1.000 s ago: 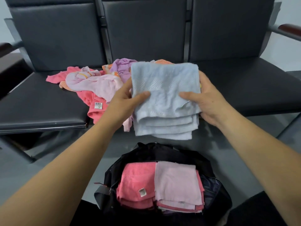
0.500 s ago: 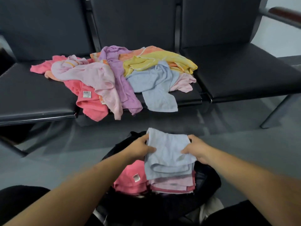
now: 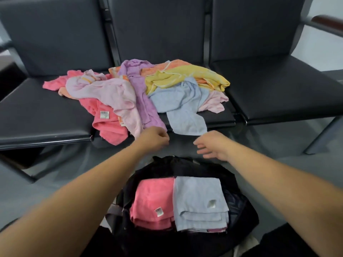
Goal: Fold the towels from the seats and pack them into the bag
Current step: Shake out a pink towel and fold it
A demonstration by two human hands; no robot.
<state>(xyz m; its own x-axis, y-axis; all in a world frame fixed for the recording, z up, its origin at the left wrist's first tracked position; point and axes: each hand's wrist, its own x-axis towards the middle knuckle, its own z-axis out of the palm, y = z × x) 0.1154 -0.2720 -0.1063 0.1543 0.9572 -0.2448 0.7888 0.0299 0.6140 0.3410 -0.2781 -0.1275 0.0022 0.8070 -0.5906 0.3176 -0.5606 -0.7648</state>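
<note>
Hovering beyond bag: left hand curled, empty | right hand fingers apart, empty | blue towel folded inside bag, beside pink towel

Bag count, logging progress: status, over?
Left hand curled, right hand open, both empty. Folded blue towel in bag. Unfolded pile on seat, nothing blocking.

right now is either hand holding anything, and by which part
Nothing is held. Left hand and right hand are both empty, between bag and towels.
</note>
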